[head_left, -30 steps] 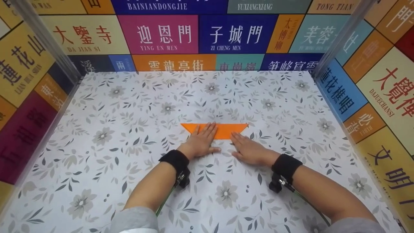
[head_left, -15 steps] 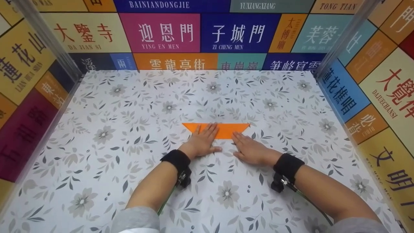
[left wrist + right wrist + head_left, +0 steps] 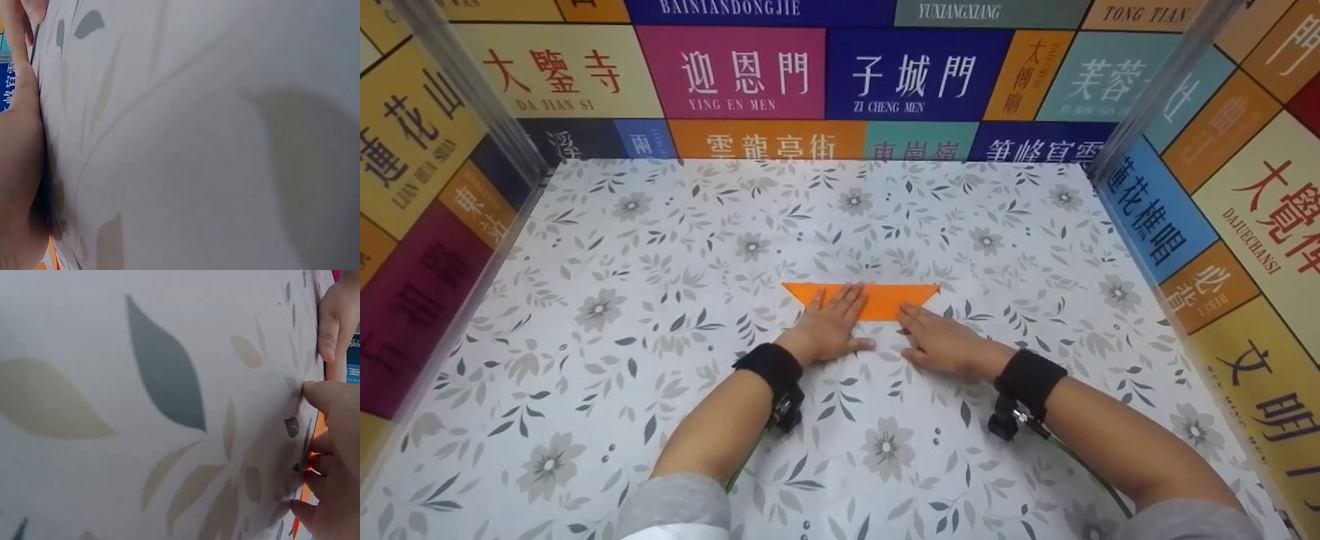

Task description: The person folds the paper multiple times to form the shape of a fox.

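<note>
A folded sheet of orange paper (image 3: 881, 304) lies flat on the patterned cover, long edge away from me and both ends slanted. My left hand (image 3: 829, 326) lies across its left part with fingers spread and straight, thumb out to the right on the cover. At the paper's lower right corner rest the fingertips of my right hand (image 3: 945, 341), its fingers extended. In the left wrist view my left hand (image 3: 19, 169) fills the left edge. The right wrist view has my right hand (image 3: 337, 455) beside a strip of the orange paper (image 3: 319, 427). Part of the paper is hidden under the left hand.
A white cover with grey flowers and leaves (image 3: 690, 420) spreads over the table. Colourful panels with printed characters (image 3: 731, 75) stand at the back and both sides. Black straps with small cameras (image 3: 1031, 382) sit on both wrists, with thin cables running back.
The head view has shifted very slightly. Both hands and the orange paper keep their places on the cover.
</note>
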A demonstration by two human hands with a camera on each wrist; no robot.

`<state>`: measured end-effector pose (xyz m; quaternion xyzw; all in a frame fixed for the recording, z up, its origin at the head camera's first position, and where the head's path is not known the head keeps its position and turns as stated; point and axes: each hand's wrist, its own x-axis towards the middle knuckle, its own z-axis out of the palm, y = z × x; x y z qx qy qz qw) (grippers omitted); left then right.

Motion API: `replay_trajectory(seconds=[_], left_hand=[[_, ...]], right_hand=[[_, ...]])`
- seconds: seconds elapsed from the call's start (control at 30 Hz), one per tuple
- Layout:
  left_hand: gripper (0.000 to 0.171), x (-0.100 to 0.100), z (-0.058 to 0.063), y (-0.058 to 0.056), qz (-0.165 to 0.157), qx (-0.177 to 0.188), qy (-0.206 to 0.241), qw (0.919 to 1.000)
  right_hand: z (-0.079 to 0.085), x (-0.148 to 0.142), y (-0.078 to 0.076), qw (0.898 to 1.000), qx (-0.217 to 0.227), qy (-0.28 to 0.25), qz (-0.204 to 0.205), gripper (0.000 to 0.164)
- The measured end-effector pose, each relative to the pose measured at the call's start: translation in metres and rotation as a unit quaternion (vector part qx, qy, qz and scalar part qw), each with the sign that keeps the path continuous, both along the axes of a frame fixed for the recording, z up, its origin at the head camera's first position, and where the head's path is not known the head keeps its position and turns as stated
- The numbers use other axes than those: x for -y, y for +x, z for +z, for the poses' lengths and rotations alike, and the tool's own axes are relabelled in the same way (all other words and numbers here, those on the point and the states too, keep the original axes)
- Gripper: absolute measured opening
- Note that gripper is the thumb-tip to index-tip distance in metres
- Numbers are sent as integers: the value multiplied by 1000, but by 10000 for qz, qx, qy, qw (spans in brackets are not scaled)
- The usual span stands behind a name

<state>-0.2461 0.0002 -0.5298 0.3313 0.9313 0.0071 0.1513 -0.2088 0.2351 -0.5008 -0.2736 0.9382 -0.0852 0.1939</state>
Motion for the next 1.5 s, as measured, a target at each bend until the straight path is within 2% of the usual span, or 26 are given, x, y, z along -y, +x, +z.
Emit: replay_trajectory(seconds=[0.07, 0.27, 0.43, 0.63, 0.8, 1.03, 1.23, 1.5], left_hand=[[91, -1, 0, 0, -7, 38, 7, 10000], [91, -4, 0, 1, 19, 114, -17, 9999], [91, -8, 1, 1, -11, 91, 30, 10000], [92, -10, 1, -1, -34, 111, 26, 9999], [92, -8, -2, -2, -49, 100, 30, 9999], [92, -3, -3, 0, 14, 67, -2, 10000], [91, -1, -2, 1, 23, 12, 25, 10000], [90, 0, -2, -1, 45, -4, 13, 10000]], right_hand=[[2, 2, -6, 9997, -100, -186, -113, 62], [7, 3, -33, 9919, -819, -631, -735, 49], [12, -6, -54, 9887, -595, -575, -1252, 53], [11, -17, -70, 9869, -376, -397, -1521, 47], [9, -14, -76, 9870, -235, -192, -1578, 40], [8, -7, -78, 9870, -127, 95, -1599, 38], [7, -7, -81, 9854, -265, 81, -1678, 37], [9, -7, -82, 9837, -164, -136, -1786, 35]])
